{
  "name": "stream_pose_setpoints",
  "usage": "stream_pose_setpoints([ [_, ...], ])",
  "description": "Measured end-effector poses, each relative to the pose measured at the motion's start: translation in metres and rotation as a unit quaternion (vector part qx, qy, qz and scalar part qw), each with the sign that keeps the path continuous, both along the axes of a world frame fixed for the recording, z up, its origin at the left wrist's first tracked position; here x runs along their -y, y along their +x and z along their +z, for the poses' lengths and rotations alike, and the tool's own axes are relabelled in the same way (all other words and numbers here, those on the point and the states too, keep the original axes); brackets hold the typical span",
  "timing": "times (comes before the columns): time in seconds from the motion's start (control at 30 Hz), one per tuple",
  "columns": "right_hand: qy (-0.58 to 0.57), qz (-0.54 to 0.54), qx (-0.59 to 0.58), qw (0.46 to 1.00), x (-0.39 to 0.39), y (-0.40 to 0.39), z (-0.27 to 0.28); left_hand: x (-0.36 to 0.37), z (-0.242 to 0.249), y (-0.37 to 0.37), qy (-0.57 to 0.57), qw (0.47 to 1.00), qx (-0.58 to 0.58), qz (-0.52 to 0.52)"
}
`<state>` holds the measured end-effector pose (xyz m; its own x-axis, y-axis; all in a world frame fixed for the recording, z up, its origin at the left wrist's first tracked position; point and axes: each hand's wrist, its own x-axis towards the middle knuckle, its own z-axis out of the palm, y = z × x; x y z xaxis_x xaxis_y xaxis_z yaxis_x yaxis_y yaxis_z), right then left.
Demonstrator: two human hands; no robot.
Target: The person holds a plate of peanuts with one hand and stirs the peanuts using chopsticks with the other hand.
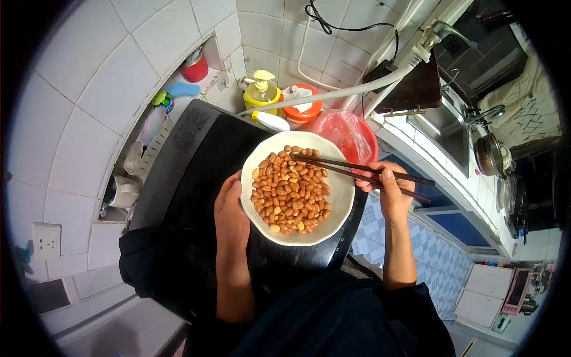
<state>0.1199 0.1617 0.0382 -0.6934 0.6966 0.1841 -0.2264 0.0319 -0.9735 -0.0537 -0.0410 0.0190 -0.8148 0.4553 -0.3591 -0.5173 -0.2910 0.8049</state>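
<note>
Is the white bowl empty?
No, the white bowl is filled with peanuts, and the chopsticks in the right hand reach into them.

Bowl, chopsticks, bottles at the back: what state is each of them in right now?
White bowl: upright, holding peanuts.
Chopsticks: tips among the peanuts.
Right hand: gripping the chopsticks.
Left hand: cupping the bowl's rim.
Pump bottle: upright.
Red basin: lined with plastic.

bowl: 1 | chopsticks: 2 | hands: 2 | peanuts: many
</note>
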Motion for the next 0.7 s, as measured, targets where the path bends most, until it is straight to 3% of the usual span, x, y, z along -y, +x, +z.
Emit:
stream_pose_setpoints([
  [0.33, 0.01, 0.036, 0.0, 0.999, -0.0044, 0.0057, 0.0026, 0.001, -0.0034, -0.0003, 0.013, 1.0, 0.003, 0.004],
  [0.7, 0.036, 0.008, 0.021, 0.999, 0.0009, -0.0021, 0.0014, 0.0014, -0.0064, -0.0017, 0.03, 1.0, 0.002, 0.0],
])
